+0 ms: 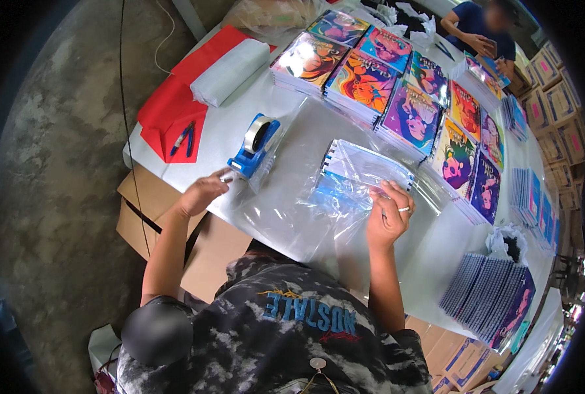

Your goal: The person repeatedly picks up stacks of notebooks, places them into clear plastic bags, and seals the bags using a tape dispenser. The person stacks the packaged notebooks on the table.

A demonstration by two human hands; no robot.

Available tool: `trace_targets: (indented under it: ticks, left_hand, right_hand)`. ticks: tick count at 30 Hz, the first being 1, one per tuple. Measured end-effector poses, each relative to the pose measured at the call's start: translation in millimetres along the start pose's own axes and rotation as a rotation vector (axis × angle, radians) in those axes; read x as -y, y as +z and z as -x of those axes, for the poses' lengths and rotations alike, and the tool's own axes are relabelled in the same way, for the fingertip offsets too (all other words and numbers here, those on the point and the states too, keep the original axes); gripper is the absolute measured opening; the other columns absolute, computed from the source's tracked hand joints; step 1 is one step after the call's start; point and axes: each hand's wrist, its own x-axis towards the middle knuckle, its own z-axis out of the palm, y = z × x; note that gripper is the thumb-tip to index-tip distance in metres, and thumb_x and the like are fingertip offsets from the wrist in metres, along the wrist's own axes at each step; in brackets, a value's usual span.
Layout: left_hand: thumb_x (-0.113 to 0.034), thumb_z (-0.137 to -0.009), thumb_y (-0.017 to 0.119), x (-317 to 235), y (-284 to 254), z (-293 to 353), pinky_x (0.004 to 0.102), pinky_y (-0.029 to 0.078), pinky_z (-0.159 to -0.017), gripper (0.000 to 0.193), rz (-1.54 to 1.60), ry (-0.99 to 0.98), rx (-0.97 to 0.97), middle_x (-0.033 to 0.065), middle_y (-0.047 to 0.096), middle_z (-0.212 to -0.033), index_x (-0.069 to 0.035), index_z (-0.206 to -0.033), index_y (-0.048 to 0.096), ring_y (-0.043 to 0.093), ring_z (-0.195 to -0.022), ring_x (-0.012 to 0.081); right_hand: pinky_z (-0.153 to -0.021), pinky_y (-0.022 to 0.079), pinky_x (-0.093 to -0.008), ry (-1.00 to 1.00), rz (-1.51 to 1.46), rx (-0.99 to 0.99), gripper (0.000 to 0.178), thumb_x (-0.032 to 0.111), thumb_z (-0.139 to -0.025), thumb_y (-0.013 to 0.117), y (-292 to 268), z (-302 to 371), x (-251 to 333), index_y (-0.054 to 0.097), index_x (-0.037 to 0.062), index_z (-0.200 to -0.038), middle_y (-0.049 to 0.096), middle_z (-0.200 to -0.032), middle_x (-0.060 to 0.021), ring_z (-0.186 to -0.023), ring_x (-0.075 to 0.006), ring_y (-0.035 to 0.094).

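On the white table (424, 262), the right hand (389, 215) pinched loose plastic (342, 217) over the notebook (365, 161) just ahead, not taped yet, it seemed, and the tape holder (248, 161) sat by the left hand (204, 195), grip hard to tell.

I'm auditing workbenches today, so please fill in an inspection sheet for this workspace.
Surface: pale table, partly covered with goods.
Job's things: notebook covered by clear plastic; blue tape dispenser to its left; stacks of colourful notebooks beyond.
Clutter: pens on a red sheet; white roll beside them.
Left hand: fingers bent, beside the dispenser's near end; grip unclear.
Right hand: fingers curled at the plastic; grip unclear.
Cables: thin dark cable past the table's left end; pale one behind.
Surroundings: concrete floor, cardboard boxes, another person across the table.
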Motion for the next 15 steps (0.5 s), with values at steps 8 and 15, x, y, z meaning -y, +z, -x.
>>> trace_targets:
  ticks: [8, 15]
  left_hand:
    - [-0.032, -0.095, 0.046, -90, 164, -41, 0.0235, 0.041, -0.047, 0.039, -0.267, 0.461, -0.482, 0.0100, 0.065, -0.068, 0.000, -0.088, 0.068, 0.056, -0.053, 0.0111]
    - [-0.036, -0.090, 0.058, -20, 280, -51, 0.0204, 0.035, -0.041, 0.040, -0.266, -0.093, -0.149, 0.0039, 0.057, -0.056, -0.003, -0.068, 0.062, 0.047, -0.043, 0.0077]
  right_hand:
    - [-0.085, 0.038, -0.0311, 0.018, 0.019, 0.017, 0.017, 0.001, -0.064, 0.075, -3, 1, -4, 0.064, 0.0132, -0.068, 0.066, -0.094, 0.0003, -0.094, -0.0195, 0.061]
    - [-0.081, 0.038, -0.0308, -0.019, 0.004, 0.038, 0.020, 0.003, -0.070, 0.069, -2, -1, -7, 0.066, 0.0152, -0.086, 0.064, -0.094, 0.0026, -0.095, -0.0162, 0.059]
